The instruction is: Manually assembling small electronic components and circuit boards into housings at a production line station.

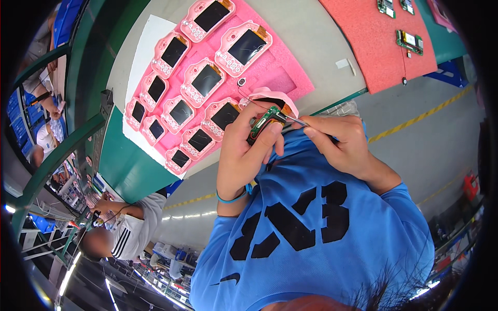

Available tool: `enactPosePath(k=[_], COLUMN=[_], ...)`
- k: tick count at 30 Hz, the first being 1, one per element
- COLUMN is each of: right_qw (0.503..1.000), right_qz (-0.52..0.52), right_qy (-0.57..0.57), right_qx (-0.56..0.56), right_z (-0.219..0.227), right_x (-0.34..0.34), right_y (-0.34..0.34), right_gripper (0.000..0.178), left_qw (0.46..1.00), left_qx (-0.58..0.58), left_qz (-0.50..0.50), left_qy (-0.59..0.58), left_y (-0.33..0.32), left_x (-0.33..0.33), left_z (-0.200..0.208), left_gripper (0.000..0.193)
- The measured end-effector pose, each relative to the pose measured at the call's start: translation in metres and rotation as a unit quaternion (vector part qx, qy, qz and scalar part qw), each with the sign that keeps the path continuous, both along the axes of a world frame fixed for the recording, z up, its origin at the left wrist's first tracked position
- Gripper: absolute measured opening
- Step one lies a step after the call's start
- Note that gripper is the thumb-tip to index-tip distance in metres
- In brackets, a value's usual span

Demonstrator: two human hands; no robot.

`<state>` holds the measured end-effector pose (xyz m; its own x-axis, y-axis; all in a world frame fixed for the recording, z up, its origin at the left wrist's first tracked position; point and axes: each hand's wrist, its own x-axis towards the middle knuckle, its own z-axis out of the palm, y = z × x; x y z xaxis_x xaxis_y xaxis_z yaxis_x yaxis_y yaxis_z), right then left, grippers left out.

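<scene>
My left hand (244,147) is closed around a small green circuit board (261,124) with dark parts on it. A pink plastic shell (280,97) sits just behind the board, at the same hand. My right hand (340,142) pinches a thin metal tool (295,121), perhaps tweezers, its tip at the board's right end. A thin wire runs from near the board to a small round part (241,82) on the pink foam tray (290,62). In that tray lie several pink shells with dark screens (248,47).
A red foam sheet (342,20) at the far right bears several green boards (410,41). A small white scrap (342,64) rests on the grey tabletop (306,31). Green metal rails (62,150) stand at the left. Beyond them a co-worker in a grey-and-white top (137,228) works.
</scene>
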<state>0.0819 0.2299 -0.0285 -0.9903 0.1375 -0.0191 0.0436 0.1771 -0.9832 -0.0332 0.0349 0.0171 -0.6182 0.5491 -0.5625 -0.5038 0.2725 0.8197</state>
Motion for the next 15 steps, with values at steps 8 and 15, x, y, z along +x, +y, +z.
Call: enactPosePath(k=[8,15], right_qw=[0.999,0.998], right_qz=[0.027,0.027], right_qy=[-0.017,-0.051], right_qx=[0.001,-0.018], right_z=[0.002,0.008], right_x=[0.0,-0.002], right_y=[0.005,0.01], right_gripper=[0.024,0.023], left_qw=[1.0,0.989], left_qx=[-0.009,-0.061], left_qz=[0.01,0.051], left_qy=[0.012,0.125], left_y=[0.001,0.011], left_x=[0.001,0.015], left_z=[-0.001,-0.007], left_gripper=[0.017,0.014])
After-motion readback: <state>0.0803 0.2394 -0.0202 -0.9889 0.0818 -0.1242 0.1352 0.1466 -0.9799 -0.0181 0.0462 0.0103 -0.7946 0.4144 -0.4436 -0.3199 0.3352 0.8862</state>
